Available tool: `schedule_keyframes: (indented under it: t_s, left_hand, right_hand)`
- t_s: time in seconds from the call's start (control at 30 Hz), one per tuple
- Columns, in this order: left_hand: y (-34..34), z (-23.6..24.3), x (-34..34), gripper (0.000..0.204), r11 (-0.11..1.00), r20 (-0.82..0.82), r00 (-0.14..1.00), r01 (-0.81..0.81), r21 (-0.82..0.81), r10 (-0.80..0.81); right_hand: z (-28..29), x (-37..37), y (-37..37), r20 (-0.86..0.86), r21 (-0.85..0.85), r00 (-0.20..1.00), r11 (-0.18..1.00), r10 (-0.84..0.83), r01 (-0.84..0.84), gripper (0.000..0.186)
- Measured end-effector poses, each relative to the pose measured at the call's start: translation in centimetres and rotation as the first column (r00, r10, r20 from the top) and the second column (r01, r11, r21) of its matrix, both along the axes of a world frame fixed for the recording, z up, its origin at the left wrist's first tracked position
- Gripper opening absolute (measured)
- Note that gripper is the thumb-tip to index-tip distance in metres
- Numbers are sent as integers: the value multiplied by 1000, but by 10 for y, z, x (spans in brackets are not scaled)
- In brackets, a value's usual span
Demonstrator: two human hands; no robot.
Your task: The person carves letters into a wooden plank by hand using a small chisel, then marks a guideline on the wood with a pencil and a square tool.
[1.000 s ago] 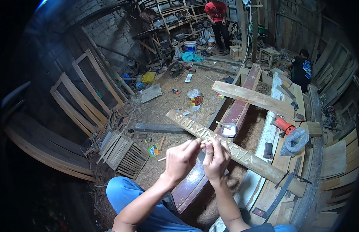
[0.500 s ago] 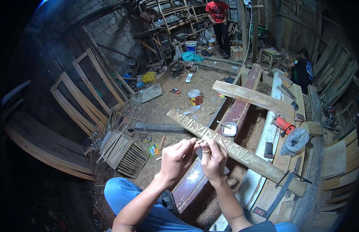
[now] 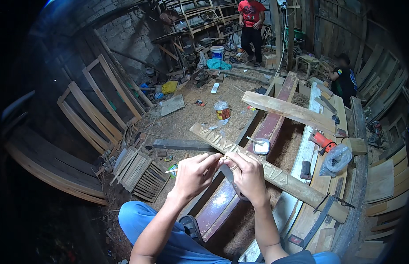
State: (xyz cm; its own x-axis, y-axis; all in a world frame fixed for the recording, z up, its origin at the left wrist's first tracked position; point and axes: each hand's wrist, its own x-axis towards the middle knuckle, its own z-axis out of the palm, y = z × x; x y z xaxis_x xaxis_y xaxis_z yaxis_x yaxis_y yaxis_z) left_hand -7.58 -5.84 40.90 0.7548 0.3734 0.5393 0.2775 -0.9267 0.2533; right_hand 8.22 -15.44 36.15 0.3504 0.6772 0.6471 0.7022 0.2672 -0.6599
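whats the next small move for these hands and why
Perhaps bring the small pale piece toward the lettered board, since the left hand and the right hand seem to pinch it between them, and the board appears just beyond them.

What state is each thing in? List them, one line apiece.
Left hand, fingers bent in a pinch
Right hand, fingers bent in a pinch
Small pale piece, held at the fingertips of both hands
Lettered board, lying across the purple beam
Small tub, open
Can, upright on the floor
Plastic bag, crumpled
Orange tool, lying down
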Motion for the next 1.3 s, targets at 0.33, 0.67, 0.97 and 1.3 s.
schedule_keyframes:
  t_s: [0.33,0.67,0.97,1.3]
  left_hand:
    - [5,-7,0,13,994,0,998,64,-85,-64]
    - [3,1,0,15,988,-73,996,43,-148,-54]
    - [-2,2,4,16,934,-59,983,144,-327,-172]
    - [-11,2,6,19,867,-41,981,148,-476,-190]
  right_hand:
    - [-2,8,-1,65,-71,994,994,87,-82,15]
    - [-6,5,1,45,-38,987,987,156,-154,23]
    - [-9,14,-3,-42,30,966,967,256,-255,39]
    - [-10,11,-10,-170,69,929,945,328,-321,40]
